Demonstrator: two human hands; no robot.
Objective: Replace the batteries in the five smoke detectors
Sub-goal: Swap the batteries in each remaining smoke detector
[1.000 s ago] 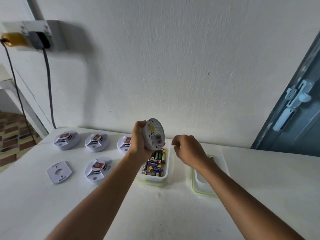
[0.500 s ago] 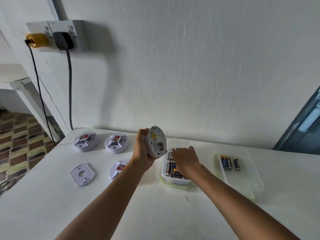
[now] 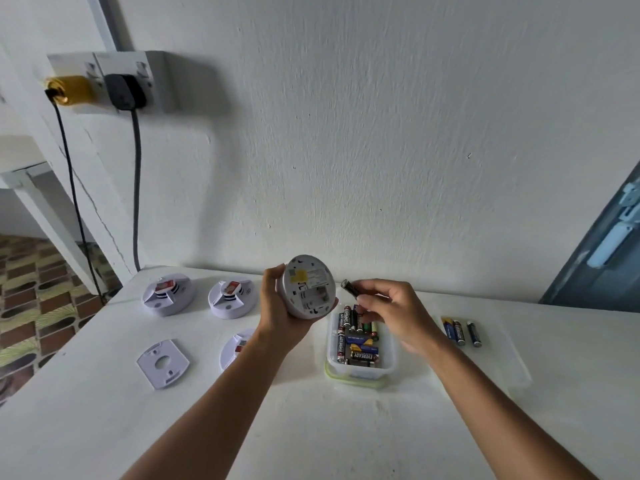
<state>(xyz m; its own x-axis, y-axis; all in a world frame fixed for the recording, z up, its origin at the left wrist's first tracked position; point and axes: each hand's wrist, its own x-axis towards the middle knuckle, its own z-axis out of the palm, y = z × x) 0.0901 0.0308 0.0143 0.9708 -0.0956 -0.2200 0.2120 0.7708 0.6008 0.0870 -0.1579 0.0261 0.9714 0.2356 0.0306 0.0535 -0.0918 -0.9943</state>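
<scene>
My left hand (image 3: 278, 306) holds a white round smoke detector (image 3: 309, 286) up off the table, its back with the open battery bay turned toward me. My right hand (image 3: 391, 311) pinches a black battery (image 3: 350, 289) just right of the detector, above a clear box of batteries (image 3: 360, 344). Two more detectors (image 3: 167, 294) (image 3: 231, 298) sit at the back left of the white table (image 3: 311, 427). A third (image 3: 239, 346) lies partly hidden behind my left forearm. A detached mounting plate (image 3: 162, 363) lies at the front left.
A clear lid (image 3: 502, 355) to the right of the box carries three loose batteries (image 3: 462, 332). The white wall stands close behind the table, with a socket and two plugs (image 3: 100, 86) and hanging cables at upper left. A blue-grey door (image 3: 602, 251) is at the right.
My right hand went down into the battery box and has come up holding a black battery beside the detector. The camera view swung to the right, then steadied.
</scene>
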